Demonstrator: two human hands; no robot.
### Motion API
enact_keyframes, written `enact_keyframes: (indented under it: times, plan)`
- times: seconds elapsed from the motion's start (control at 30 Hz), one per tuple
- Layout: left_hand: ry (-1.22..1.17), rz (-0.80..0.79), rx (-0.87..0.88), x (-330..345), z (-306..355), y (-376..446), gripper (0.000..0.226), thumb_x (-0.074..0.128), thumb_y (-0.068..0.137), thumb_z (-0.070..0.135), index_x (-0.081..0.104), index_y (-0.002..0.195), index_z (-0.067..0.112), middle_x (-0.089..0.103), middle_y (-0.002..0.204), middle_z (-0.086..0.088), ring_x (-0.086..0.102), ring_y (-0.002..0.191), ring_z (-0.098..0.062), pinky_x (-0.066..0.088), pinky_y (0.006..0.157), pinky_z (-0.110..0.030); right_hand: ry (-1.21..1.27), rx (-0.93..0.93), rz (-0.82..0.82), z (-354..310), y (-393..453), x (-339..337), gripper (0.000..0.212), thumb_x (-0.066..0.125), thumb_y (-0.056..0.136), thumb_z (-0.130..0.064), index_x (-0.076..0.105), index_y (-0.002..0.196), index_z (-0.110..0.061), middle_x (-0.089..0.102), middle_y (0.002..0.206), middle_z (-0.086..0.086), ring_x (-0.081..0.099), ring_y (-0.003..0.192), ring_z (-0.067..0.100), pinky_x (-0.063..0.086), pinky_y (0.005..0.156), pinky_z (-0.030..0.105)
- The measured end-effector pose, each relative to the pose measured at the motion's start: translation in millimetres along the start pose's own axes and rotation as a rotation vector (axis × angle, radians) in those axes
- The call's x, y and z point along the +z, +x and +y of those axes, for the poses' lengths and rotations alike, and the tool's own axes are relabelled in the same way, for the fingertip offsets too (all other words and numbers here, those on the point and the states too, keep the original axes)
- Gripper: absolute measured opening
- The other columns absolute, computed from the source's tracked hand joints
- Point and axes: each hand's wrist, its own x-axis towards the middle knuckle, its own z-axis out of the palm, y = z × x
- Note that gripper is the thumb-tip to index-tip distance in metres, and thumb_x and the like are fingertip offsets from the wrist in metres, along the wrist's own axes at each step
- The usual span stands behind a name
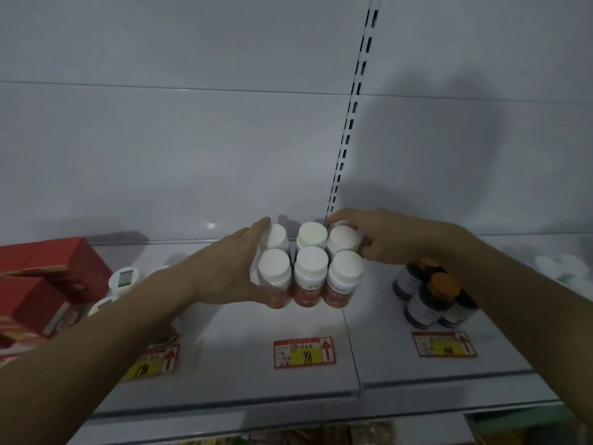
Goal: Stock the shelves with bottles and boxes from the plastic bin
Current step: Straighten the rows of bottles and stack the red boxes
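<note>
Left hand (236,268) cups the left side of six white-capped red bottles (310,271), thumb curled round the front one. Right hand (390,240) grips the back right bottle. Block stands mid-shelf (288,380), bare shelf in front. Price tag (305,352) below reads 98. Red boxes (48,277) far left, orange-capped bottles (433,297) right.

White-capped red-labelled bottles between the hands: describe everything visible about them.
Six white-capped red-labelled bottles stand upright on the white shelf, packed in two rows of three. Caps look plastic; label print is unreadable. The left hand holds the left side, the right hand holds the right rear bottle.
</note>
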Motion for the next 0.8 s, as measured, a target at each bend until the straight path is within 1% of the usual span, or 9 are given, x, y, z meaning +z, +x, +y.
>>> enact_keyframes:
  times: [0.17, 0.23, 0.33, 0.43, 0.5, 0.57, 0.63, 0.73, 0.8]
  plan:
    - [0.028, -0.007, 0.004, -8.1, 3.4, 5.1, 0.146, 0.061, 0.044, 0.092, -0.010, 0.157, 0.033, 0.018, 0.165, 0.003, 0.036, 0.143, -0.022, 0.035, 0.115, -0.039, 0.170, 0.048, -0.226, -6.7, -13.0, -6.3, 0.099, 0.075, 0.081, -0.003, 0.015, 0.153, -0.036, 0.045, 0.138, -0.010, 0.065, 0.106, 0.017, 0.056, 0.091, 0.036]
    - [0.066, -0.012, 0.004, -10.3, 9.7, 7.8, 0.145, 0.064, 0.045, 0.090, -0.011, 0.156, 0.034, 0.022, 0.163, 0.003, 0.036, 0.142, -0.024, 0.037, 0.113, -0.042, 0.208, 0.055, -0.195, -6.1, -12.6, 1.0, 0.113, 0.086, 0.075, -0.015, 0.009, 0.153, -0.039, 0.044, 0.141, -0.012, 0.062, 0.110, 0.015, 0.055, 0.094, 0.033]
    - [0.091, 0.006, 0.022, -5.9, 15.3, 13.8, 0.139, 0.075, 0.052, 0.079, -0.007, 0.155, 0.036, 0.030, 0.154, 0.002, 0.045, 0.131, -0.025, 0.044, 0.105, -0.043, 0.211, 0.065, -0.103, -0.9, -5.6, 19.7, 0.130, 0.096, 0.062, -0.033, 0.004, 0.153, -0.042, 0.042, 0.148, -0.009, 0.054, 0.121, 0.017, 0.049, 0.105, 0.042]
    - [0.042, 0.037, 0.037, 5.0, 11.3, 18.5, 0.132, 0.078, 0.050, 0.071, 0.005, 0.153, 0.034, 0.039, 0.147, 0.002, 0.049, 0.126, -0.024, 0.047, 0.102, -0.045, 0.272, 0.011, 0.002, 8.3, -0.4, 39.3, 0.117, 0.099, 0.053, -0.040, 0.023, 0.141, -0.037, 0.051, 0.135, -0.013, 0.056, 0.119, 0.013, 0.053, 0.101, 0.044]
    - [-0.103, 0.077, 0.060, 9.5, 12.8, 15.7, 0.116, 0.085, 0.049, 0.060, 0.024, 0.143, 0.032, 0.050, 0.133, 0.007, 0.055, 0.113, -0.017, 0.052, 0.094, -0.043, 0.332, -0.004, 0.044, 13.0, 1.4, 47.9, 0.114, 0.100, 0.051, -0.041, 0.028, 0.138, -0.035, 0.052, 0.130, -0.015, 0.056, 0.119, 0.009, 0.053, 0.100, 0.042]
    - [-0.262, 0.093, 0.074, 11.1, 14.7, 13.6, 0.094, 0.094, 0.054, 0.038, 0.036, 0.127, 0.033, 0.055, 0.117, 0.012, 0.058, 0.102, -0.005, 0.055, 0.084, -0.032, 0.390, 0.000, 0.071, 18.0, 5.1, 54.6, 0.117, 0.101, 0.046, -0.046, 0.029, 0.138, -0.033, 0.053, 0.131, -0.015, 0.056, 0.121, 0.009, 0.053, 0.100, 0.042]
    - [-0.377, 0.070, 0.113, 11.5, 13.6, 12.1, 0.092, 0.095, 0.059, 0.020, 0.034, 0.126, 0.034, 0.054, 0.118, 0.017, 0.057, 0.105, 0.001, 0.054, 0.081, -0.022, 0.436, -0.006, 0.086, 21.8, 9.4, 60.4, 0.119, 0.102, 0.043, -0.050, 0.032, 0.138, -0.033, 0.055, 0.131, -0.014, 0.058, 0.121, 0.010, 0.054, 0.099, 0.044]
    - [-0.519, 0.042, 0.134, 15.5, 8.9, 11.3, 0.103, 0.095, 0.059, 0.010, 0.030, 0.135, 0.034, 0.054, 0.121, 0.020, 0.058, 0.110, -0.002, 0.055, 0.086, -0.024, 0.482, -0.048, 0.121, 25.1, 19.1, 68.8, 0.111, 0.103, 0.046, -0.043, 0.041, 0.136, -0.027, 0.060, 0.129, -0.006, 0.062, 0.119, 0.018, 0.057, 0.094, 0.049]
    - [-0.577, 0.076, 0.193, 22.9, 6.8, 14.2, 0.093, 0.090, 0.059, -0.006, 0.037, 0.122, 0.036, 0.056, 0.106, 0.020, 0.058, 0.100, 0.002, 0.054, 0.078, -0.021, 0.518, -0.076, 0.158, 27.5, 24.0, 77.5, 0.105, 0.103, 0.051, -0.032, 0.043, 0.137, -0.022, 0.061, 0.129, 0.000, 0.063, 0.118, 0.024, 0.057, 0.093, 0.049]
